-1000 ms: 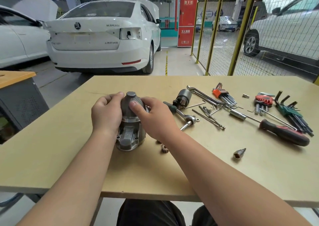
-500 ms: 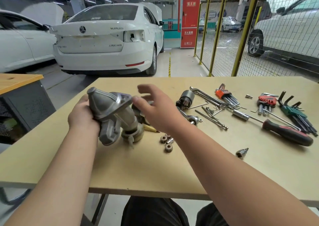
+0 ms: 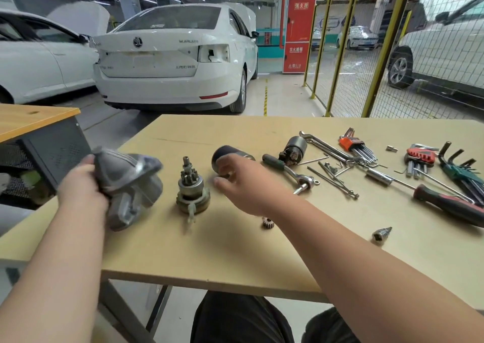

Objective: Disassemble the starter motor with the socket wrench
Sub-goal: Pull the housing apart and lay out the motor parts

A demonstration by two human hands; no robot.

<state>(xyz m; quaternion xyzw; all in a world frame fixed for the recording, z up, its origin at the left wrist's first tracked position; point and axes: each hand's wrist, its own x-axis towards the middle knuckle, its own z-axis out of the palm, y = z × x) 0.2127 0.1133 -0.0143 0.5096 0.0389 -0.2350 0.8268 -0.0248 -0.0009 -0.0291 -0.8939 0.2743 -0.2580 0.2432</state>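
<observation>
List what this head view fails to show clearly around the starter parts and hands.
- Housing in the left hand: motion blur smears its details.
- Right hand: its fingertips are blurred, so contact with the dark cylinder cannot be judged.
- Small gear: partly hidden behind the right forearm.
- Screwdriver: handle end cut off by the right edge.
- Loose bolts by the ratchet: too small to count.

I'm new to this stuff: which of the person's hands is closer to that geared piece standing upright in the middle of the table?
Right. The right hand hovers just beside the drive gear assembly, empty. The left hand is farther off on its other side, gripping the nose housing.
</observation>
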